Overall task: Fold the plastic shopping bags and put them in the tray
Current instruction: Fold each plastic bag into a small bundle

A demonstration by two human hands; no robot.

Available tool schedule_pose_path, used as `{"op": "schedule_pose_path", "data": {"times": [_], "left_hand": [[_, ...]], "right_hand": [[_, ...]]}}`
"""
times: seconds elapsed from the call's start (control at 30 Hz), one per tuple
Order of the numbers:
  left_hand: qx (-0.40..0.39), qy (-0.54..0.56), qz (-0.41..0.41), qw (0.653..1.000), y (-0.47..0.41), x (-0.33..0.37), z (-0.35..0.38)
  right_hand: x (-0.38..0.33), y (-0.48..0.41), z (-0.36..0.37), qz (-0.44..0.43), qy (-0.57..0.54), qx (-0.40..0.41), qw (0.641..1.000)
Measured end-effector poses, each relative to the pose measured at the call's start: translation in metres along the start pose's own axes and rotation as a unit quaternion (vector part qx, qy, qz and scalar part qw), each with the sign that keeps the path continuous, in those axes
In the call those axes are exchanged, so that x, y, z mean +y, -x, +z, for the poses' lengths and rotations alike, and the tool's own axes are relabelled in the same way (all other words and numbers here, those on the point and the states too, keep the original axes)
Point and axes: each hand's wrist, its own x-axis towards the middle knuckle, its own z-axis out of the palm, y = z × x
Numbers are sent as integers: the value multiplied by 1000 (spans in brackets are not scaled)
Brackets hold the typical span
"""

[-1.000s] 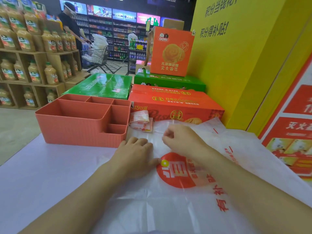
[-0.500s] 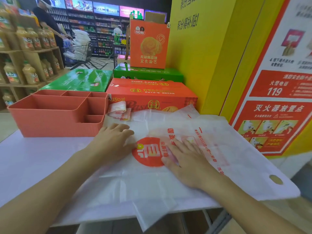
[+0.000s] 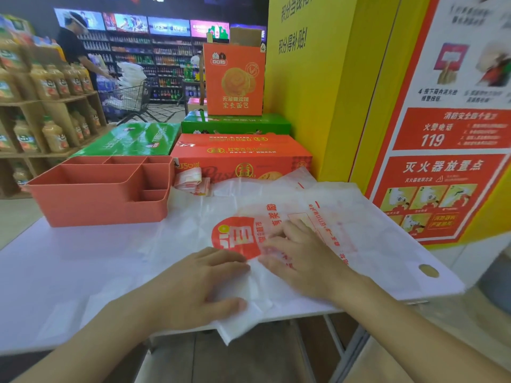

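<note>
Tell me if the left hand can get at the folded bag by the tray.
Probably yes. The left hand rests flat on the spread bag, and only flat plastic lies between it and the folded bag beside the tray; nothing stands in the way.

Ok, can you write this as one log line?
step: flatten plastic bag | left hand: pressing bag | right hand: flat on bag | folded bag: beside tray
</note>
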Motion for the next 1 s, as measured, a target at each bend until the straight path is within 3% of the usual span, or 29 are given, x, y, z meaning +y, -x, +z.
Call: {"op": "schedule_pose_path", "data": {"times": [0.1, 0.2, 0.33, 0.57, 0.77, 1.0], "left_hand": [[-3, -1, -11, 1000, 3, 2, 3], [-7, 13, -23, 1000, 6, 1, 4], [0, 19, -33, 999, 6, 3, 3], [14, -27, -66, 997, 15, 5, 3], [-4, -42, -87, 995, 25, 5, -7], [35, -57, -92, 993, 19, 1, -20]], "right_hand": [[3, 19, -9, -8, 9, -114, 993], [8, 34, -16, 14, 30, -162, 986], [18, 46, -23, 17, 43, -146, 988], [19, 56, -18, -21, 55, -48, 997], [17, 57, -22, 0, 65, -78, 995], [21, 58, -43, 38, 68, -94, 993]]}}
